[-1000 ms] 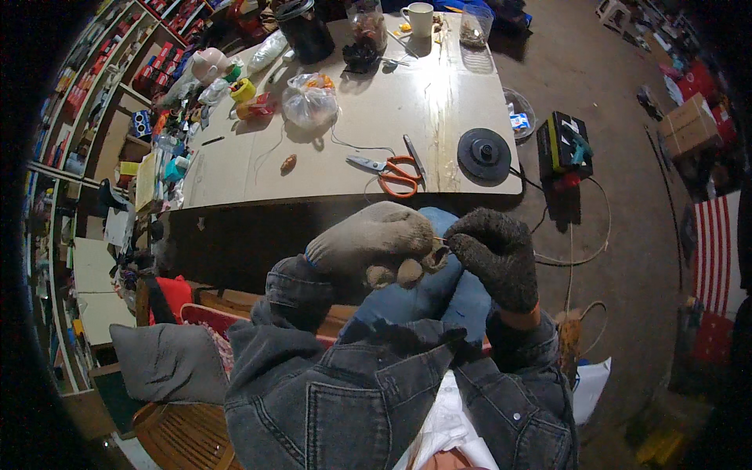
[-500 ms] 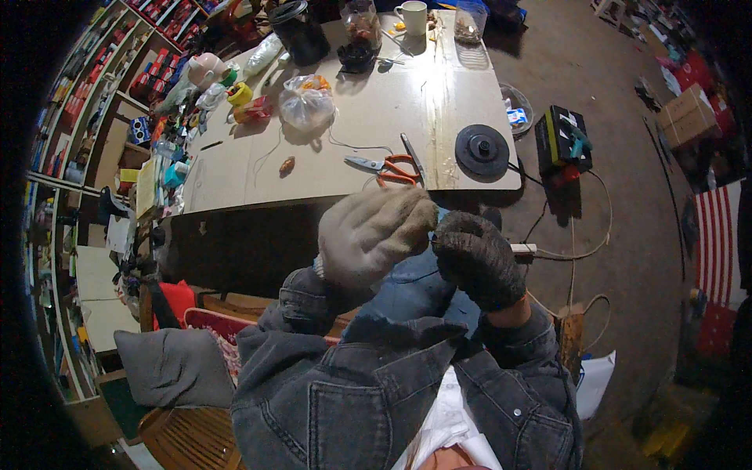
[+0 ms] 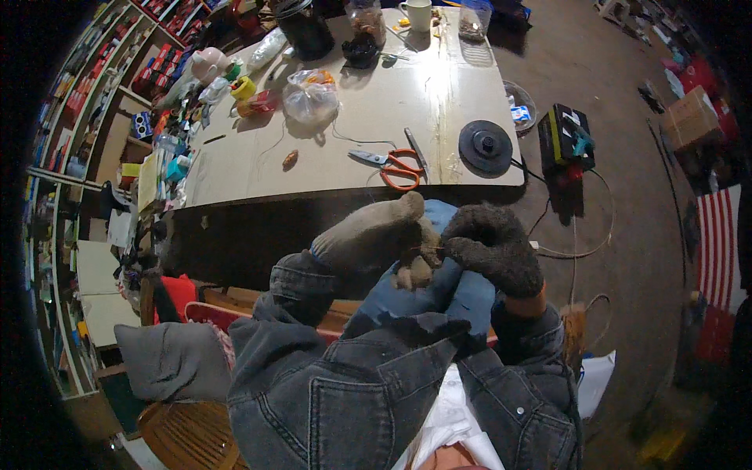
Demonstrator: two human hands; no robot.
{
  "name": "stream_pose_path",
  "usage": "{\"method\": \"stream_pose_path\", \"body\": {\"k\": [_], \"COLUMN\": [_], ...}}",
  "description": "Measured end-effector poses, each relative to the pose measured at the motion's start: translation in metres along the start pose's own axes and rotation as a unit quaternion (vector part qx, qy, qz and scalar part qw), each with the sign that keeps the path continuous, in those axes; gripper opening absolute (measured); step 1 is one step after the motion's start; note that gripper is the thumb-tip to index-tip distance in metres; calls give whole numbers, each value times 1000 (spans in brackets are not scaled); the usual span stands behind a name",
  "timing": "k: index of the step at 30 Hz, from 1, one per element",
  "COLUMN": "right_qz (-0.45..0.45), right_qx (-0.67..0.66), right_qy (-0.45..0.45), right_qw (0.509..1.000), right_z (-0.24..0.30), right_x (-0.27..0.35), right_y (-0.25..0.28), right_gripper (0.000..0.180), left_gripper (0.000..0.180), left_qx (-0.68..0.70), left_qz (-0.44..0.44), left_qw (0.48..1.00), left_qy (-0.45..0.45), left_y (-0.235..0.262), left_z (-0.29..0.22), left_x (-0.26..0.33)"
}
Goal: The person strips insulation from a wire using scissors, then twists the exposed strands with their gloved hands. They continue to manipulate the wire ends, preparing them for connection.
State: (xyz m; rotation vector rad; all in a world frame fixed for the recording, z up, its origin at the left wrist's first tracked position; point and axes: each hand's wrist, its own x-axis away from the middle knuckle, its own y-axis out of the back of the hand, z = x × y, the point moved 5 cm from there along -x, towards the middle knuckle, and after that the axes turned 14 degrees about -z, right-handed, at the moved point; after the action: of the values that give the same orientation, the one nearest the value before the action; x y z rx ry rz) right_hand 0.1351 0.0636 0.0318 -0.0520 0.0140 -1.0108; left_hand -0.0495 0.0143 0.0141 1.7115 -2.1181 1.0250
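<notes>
Over my lap, just off the table's near edge, both gloved hands are close together. My left hand, in a pale glove, is closed with its fingertips pressed together. My right hand, in a dark grey glove, is curled with thumb and finger pinched. A thin reddish-brown wire-like strand shows in the gap between them; its ends are hidden in the gloves. Nearest on the table lie orange-handled scissors with open blades, touching or close beside a slim dark metal tool.
The cardboard-covered table bears a black round base, a plastic bag, a small brown lump, a black bucket and a white mug. A black box and cables lie on the floor at right.
My left hand has turned from back-up to fingers pointing at the right hand. Both hands sit slightly lower, and the strand between them now shows.
</notes>
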Motion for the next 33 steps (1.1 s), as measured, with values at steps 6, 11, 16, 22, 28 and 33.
{"method": "stream_pose_path", "body": {"k": [6, 11, 16, 22, 28, 33], "right_qz": [-54, -68, -109, -89, -51, -33], "right_qx": [54, 60, 90, -43, 37, 133], "right_qy": [50, 54, 26, -67, 159, 281], "right_qw": [996, 994, 990, 993, 985, 950], "right_z": [-1, 0, 0, -36, -52, -52], "right_x": [2, -3, -4, 0, 28, 33], "right_y": [9, 10, 10, -4, -24, -25], "right_gripper": [10, 13, 12, 19, 46, 54], "left_gripper": [38, 24, 24, 28, 33, 30], "left_qx": [-317, -121, -356, -535, -549, -517], "left_qz": [3, -112, -174, -294, -316, -332], "left_qw": [865, 982, 823, 431, 350, 418], "left_qy": [-390, -92, -406, -664, -690, -669], "left_y": [-28, -22, -30, -40, -39, -31], "left_z": [-37, -19, -37, -29, -20, -4], "left_x": [7, 16, 14, 34, 45, 28]}}
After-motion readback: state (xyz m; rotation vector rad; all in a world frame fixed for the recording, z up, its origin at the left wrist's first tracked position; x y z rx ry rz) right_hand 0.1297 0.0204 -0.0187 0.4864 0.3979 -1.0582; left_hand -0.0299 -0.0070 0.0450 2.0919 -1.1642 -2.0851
